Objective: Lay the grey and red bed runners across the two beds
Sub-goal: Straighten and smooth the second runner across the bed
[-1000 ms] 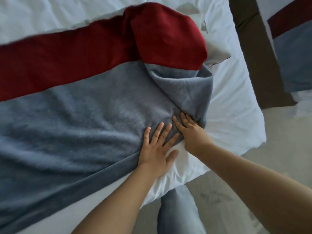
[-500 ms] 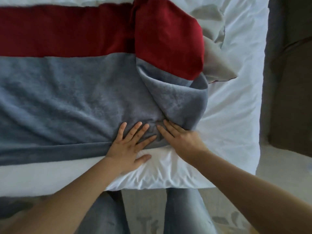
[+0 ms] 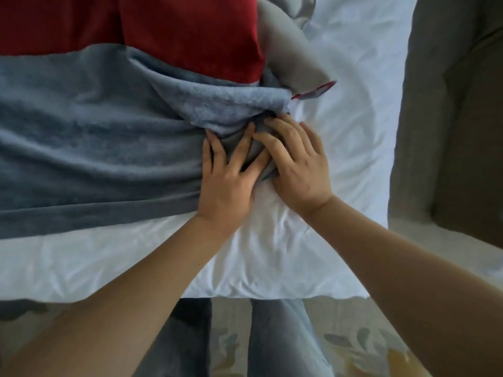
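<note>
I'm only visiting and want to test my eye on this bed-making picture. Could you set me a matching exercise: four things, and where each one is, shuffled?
Things:
1 red band
2 grey band
3 white duvet
4 left hand

Places:
A top of the view
B bare, right of both bands
C spread on the grey band's bunched end
D between the red band and the near duvet strip

Pairs: 1-A, 2-D, 3-B, 4-C
</note>
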### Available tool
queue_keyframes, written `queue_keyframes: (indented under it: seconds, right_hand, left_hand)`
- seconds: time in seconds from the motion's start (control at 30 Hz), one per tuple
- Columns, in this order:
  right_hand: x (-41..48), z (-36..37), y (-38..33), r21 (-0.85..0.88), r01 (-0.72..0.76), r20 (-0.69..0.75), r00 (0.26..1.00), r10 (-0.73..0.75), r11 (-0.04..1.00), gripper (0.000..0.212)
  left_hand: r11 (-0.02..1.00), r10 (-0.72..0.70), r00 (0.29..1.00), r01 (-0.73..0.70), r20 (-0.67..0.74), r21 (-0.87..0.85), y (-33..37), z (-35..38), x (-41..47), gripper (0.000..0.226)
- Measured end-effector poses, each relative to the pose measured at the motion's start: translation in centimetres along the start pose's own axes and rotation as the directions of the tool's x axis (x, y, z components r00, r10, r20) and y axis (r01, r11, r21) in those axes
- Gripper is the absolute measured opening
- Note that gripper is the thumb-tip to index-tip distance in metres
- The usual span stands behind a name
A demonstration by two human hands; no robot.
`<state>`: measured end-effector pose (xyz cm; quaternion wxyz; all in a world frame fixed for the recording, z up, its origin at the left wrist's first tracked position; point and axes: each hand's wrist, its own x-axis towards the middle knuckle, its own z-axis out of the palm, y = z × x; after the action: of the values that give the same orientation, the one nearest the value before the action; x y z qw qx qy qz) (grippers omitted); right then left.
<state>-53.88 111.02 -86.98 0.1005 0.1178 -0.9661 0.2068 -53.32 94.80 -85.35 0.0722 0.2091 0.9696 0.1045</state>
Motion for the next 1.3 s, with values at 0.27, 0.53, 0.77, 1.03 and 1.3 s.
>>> queue_keyframes:
  seconds: [0.27,0.53,0.77,1.03,1.3]
  right_hand:
    - [0.4,-1.0,-3.8,0.438,-0.297,0.021,0.947,0.320,0.849,0.068]
    - [7.9,-1.8,-5.7,0.823,-0.568,0.384,0.536,0.751,-0.016,0.094]
    - [12.8,-0.4,-4.7,0.751,-0.615,0.495,0.281,0.822,-0.242,0.108]
    - [10.1,0.0,-4.8,0.563,-0.797,0.475,0.530,0.703,0.220,0.105]
    - [10.2,-1.5,-4.1,0.616,-0.773,0.361,0.448,0.818,0.151,0.012]
  left_hand:
    - [0.572,-0.380,0.918,0.332,0.117,-0.750,1.1,-3.4,-2.9,0.041]
    - [0.197,-0.733,0.654,0.469,0.188,-0.861,0.1,-6.6,-6.2,0.033]
    - [0.400,-0.525,0.761,0.616,0.382,-0.678,-1.4,-3.0,-12.0,0.053]
    - [0.948,-0.063,0.955,0.148,0.289,-0.281,-1.8,1.6,-13.2,0.065]
    - [0.974,-0.019,0.936,0.097,0.351,-0.206,-1.9,0.8,-13.1,0.086]
